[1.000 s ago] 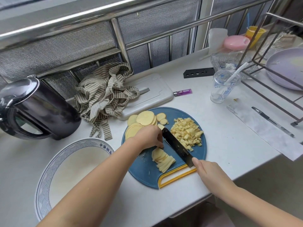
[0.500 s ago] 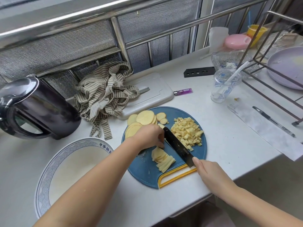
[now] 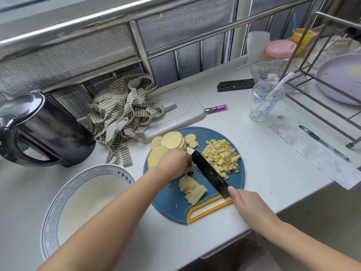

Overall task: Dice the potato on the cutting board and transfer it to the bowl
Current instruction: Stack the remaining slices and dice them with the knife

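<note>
A round blue cutting board (image 3: 240,178) with a yellow handle lies on the white counter. Round potato slices (image 3: 170,140) lie at its far left, a heap of diced potato (image 3: 221,156) at its right. A fanned stack of slices cut into strips (image 3: 192,189) lies near the front. My left hand (image 3: 173,162) presses its fingertips on that stack's far end. My right hand (image 3: 248,204) holds a black knife (image 3: 210,173), blade down on the board between strips and dice. A large white bowl (image 3: 58,200) with a blue wave rim stands at the left.
A dark kettle (image 3: 37,130) stands far left, a striped cloth (image 3: 125,112) and a white board (image 3: 181,108) behind the blue one. A purple lighter (image 3: 215,109), plastic cup (image 3: 264,100), pen (image 3: 323,142), paper strip and metal rack (image 3: 320,83) occupy the right. The counter edge runs near my right wrist.
The knife has shifted slightly away from me along the strip stack. My left hand stays on the slices.
</note>
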Tool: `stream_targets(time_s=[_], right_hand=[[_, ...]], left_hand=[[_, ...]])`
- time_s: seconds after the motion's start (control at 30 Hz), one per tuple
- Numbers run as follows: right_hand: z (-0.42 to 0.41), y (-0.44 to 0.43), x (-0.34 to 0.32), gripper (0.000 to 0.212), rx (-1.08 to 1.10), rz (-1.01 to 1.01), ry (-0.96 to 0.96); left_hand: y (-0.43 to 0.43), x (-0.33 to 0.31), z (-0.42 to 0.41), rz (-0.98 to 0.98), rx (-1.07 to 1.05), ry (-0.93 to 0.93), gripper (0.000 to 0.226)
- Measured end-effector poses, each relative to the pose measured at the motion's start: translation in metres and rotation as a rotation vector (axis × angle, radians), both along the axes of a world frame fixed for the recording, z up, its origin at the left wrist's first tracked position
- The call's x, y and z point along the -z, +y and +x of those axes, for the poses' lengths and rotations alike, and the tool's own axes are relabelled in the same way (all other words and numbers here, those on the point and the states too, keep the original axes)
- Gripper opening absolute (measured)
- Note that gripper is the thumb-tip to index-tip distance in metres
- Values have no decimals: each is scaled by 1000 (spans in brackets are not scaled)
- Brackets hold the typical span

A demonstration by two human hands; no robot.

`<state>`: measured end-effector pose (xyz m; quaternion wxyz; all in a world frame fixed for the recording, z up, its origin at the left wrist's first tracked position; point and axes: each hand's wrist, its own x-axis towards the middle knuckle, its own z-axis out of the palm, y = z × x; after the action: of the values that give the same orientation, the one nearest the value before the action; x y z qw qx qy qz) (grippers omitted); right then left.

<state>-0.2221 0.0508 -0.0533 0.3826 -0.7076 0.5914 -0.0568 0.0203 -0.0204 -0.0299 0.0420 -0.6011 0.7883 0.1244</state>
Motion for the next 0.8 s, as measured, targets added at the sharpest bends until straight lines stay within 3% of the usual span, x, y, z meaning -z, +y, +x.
stream_targets(time_s=[0.2, 0.67, 0.8], right_hand=[[1, 0, -1, 50, 2, 7, 0], [2, 1, -5, 50, 7, 21, 13], [2, 0, -4, 51, 12, 23, 5]], left_hand=[[2, 4, 5, 69, -144, 60, 24], [-3, 2, -10, 76, -100, -165, 16], [-4, -7, -6, 57, -125, -150, 19]])
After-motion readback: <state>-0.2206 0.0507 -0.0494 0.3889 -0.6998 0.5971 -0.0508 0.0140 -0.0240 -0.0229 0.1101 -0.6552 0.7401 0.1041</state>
